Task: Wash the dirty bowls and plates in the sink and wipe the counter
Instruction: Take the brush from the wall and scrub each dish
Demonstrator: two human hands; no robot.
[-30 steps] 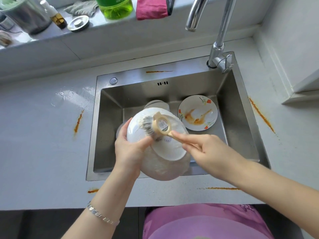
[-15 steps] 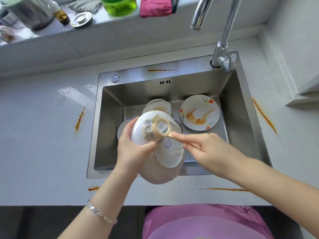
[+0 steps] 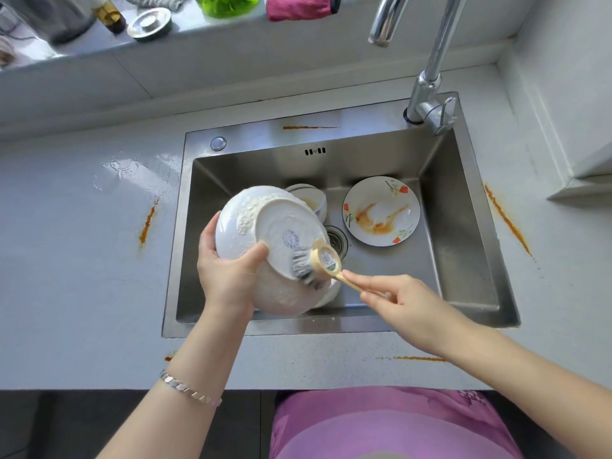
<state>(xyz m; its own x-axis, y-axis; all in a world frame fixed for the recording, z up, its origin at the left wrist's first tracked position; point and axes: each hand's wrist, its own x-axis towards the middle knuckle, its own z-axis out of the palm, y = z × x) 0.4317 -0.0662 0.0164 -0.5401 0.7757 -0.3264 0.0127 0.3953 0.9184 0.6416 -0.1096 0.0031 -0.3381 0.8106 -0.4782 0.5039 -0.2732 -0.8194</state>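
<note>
The soapy white bowl [image 3: 261,226] hangs base-up over the near-left part of the sink [image 3: 463,243], the left hand [image 3: 228,276] gripping its rim with curled fingers. The right hand [image 3: 407,309] pinches the handle of the brush [image 3: 318,263], whose bristles are on the bowl's base. Just beyond sit a small bowl [image 3: 311,200] and, to the right, a smeared plate [image 3: 381,210]. Orange streaks [image 3: 147,223] mark the counter [image 3: 82,276].

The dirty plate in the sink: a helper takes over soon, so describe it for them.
Look in the steel sink below the tap. On its floor, right of the drain, lies a flat white plate. Unlike the small bowl beside it, its rim bears red flowers.
</note>
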